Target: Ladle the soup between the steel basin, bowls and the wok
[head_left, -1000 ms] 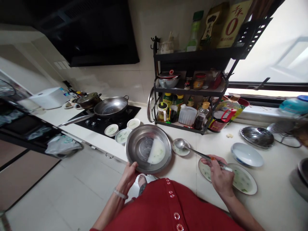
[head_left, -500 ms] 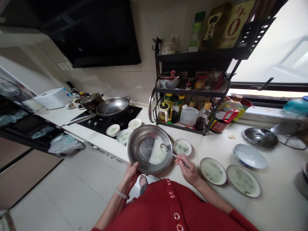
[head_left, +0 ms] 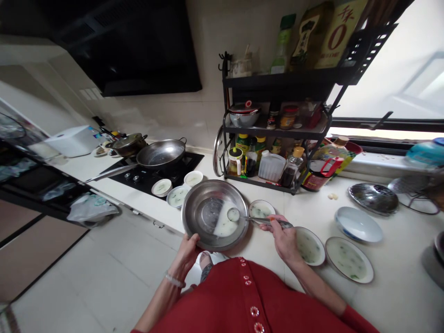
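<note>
Steel-grey and likely stiff, slick and lopsided with pale soup (head_left: 223, 228) pooled at right, the basin (head_left: 199, 216) I watch in the head view wants a rim hold, lying just beyond the left hand (head_left: 188, 249) gripping its near-left edge and left of the right hand (head_left: 285, 239), fingers curled round the spoon (head_left: 255, 219).

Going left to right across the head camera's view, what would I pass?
White rectangular box, silvery metal frying pan, round steel basin, small round white soup dish, rightmost round white soup dish, turquoise plastic container.
</note>
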Demonstrator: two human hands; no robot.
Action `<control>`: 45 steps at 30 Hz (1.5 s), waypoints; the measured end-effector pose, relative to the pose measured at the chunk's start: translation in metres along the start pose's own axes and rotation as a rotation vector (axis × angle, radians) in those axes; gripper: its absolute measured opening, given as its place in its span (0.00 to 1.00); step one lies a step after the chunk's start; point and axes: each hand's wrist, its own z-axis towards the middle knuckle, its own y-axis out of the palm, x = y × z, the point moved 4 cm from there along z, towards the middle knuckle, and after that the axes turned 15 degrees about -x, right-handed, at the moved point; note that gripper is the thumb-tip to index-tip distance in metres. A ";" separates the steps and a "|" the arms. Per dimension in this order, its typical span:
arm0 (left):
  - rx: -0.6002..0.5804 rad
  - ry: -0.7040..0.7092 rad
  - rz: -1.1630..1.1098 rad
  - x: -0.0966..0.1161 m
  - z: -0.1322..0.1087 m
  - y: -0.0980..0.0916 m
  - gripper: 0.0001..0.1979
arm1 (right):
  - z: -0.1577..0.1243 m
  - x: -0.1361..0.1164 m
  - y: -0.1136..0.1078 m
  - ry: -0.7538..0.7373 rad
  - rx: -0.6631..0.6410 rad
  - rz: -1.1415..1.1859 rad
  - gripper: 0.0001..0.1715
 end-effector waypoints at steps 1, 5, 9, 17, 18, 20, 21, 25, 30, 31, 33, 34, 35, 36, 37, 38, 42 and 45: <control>0.001 -0.002 0.000 0.000 0.000 0.000 0.11 | 0.000 -0.001 0.000 0.002 -0.001 0.004 0.13; 0.009 -0.010 0.002 0.000 0.000 0.000 0.11 | 0.002 -0.007 0.000 0.014 0.005 0.060 0.11; 0.017 -0.004 0.001 0.000 -0.001 0.000 0.11 | 0.003 -0.012 0.000 0.027 0.021 0.096 0.11; 0.059 -0.028 -0.001 0.001 -0.002 0.000 0.12 | 0.004 -0.008 -0.001 0.044 0.025 0.115 0.10; 0.057 -0.029 0.000 0.001 -0.001 0.000 0.12 | 0.004 -0.008 -0.001 0.047 0.022 0.114 0.10; 0.050 -0.026 -0.001 0.000 -0.001 -0.001 0.12 | 0.004 -0.008 0.000 0.053 0.020 0.114 0.10; 0.046 -0.023 -0.003 -0.001 0.000 -0.001 0.12 | 0.003 -0.009 0.000 0.057 0.022 0.114 0.10; 0.042 -0.011 -0.017 -0.002 0.000 -0.002 0.12 | 0.003 -0.009 0.000 0.066 0.034 0.101 0.11; 0.029 -0.004 -0.025 -0.002 0.001 -0.003 0.11 | 0.003 -0.004 -0.002 0.053 0.014 0.074 0.10; 0.025 -0.004 -0.024 -0.002 0.001 -0.003 0.11 | 0.003 -0.002 -0.002 0.052 0.010 0.067 0.09; 0.021 -0.003 -0.020 -0.002 0.001 -0.003 0.11 | 0.003 -0.001 -0.003 0.048 0.008 0.049 0.09; 0.022 -0.001 -0.019 -0.002 0.001 -0.002 0.11 | 0.003 -0.001 -0.003 0.045 0.009 0.041 0.08; 0.025 0.000 -0.016 -0.001 0.000 -0.002 0.11 | 0.003 -0.001 -0.003 0.041 0.013 0.035 0.08; 0.027 -0.001 -0.012 -0.001 0.000 -0.002 0.11 | 0.003 -0.003 -0.003 0.037 0.018 0.034 0.07; 0.029 -0.002 -0.007 -0.001 0.000 -0.002 0.12 | 0.002 -0.005 -0.004 0.034 0.025 0.038 0.07; 0.026 -0.003 -0.002 0.000 -0.001 -0.001 0.12 | 0.002 -0.008 -0.004 0.029 0.034 0.047 0.07; 0.000 0.000 0.015 -0.001 0.000 -0.001 0.12 | 0.002 -0.026 -0.013 -0.010 0.089 0.088 0.05; -0.002 0.000 0.021 -0.001 0.000 -0.001 0.13 | 0.000 -0.042 -0.027 -0.060 0.139 0.084 0.05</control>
